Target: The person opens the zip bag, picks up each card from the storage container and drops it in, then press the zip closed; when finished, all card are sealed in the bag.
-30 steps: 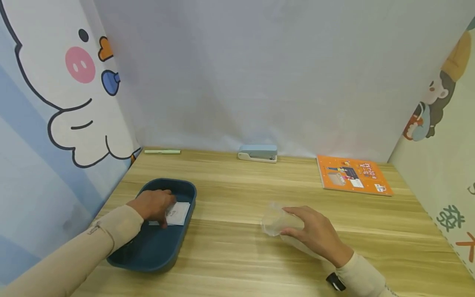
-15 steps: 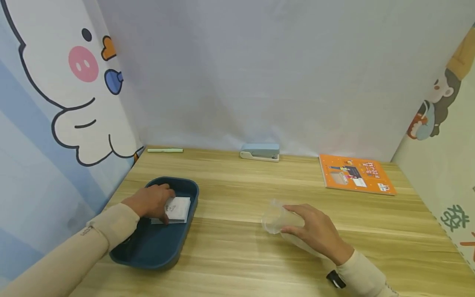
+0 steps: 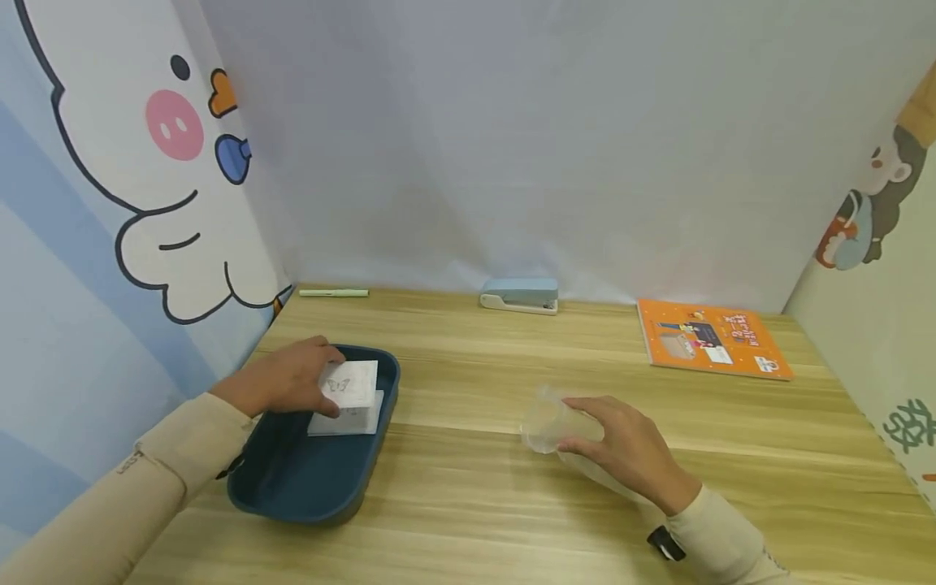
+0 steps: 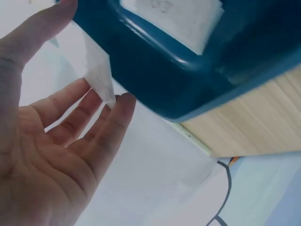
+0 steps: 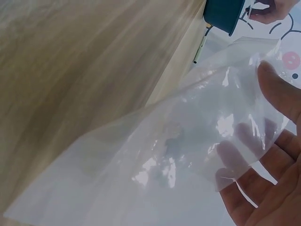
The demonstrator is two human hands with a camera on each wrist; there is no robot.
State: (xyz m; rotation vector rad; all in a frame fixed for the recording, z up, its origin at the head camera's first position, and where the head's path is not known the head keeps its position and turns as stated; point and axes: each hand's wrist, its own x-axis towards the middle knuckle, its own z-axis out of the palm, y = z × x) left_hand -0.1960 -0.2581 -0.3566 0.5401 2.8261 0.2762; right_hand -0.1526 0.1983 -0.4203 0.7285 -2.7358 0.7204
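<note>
White backdrop (image 3: 395, 162): upright, well beyond left hand (image 3: 288, 378) and right hand (image 3: 632, 455).
Wood-grain table (image 3: 468, 357): below both hands, grain running side to side.
Dark blue tray (image 3: 296, 479): on wood-grain table, under left hand, which reaches in over the tray's left side; rounded corners.
Clear plastic bag (image 5: 155, 141): in right hand; glossy, creased, spreading out from the fingers, which show through it. Lower end touching the table or not, can't tell.
Orange book (image 3: 717, 340): lying flat, beyond right hand and off to its right; figures and lettering on cover.
Left hand grip: thumb and fingertips pinch butterfly-print packet (image 3: 351, 382) at its edges.
Right hand grip: clamped on clear plastic bag, thumb one side, fingers the other.
Blue stapler (image 3: 519, 295): beyond both hands, sideways between them, base down, near white backdrop.
Butterfly-print packet: white, between left thumb and fingers, over dark blue tray, raised clear of the one inside.
White packet (image 3: 347, 421): flat in dark blue tray, just right of left hand; partly covered from head view.
Light green pen (image 3: 334, 293): beyond left hand, slightly right, near white backdrop.
</note>
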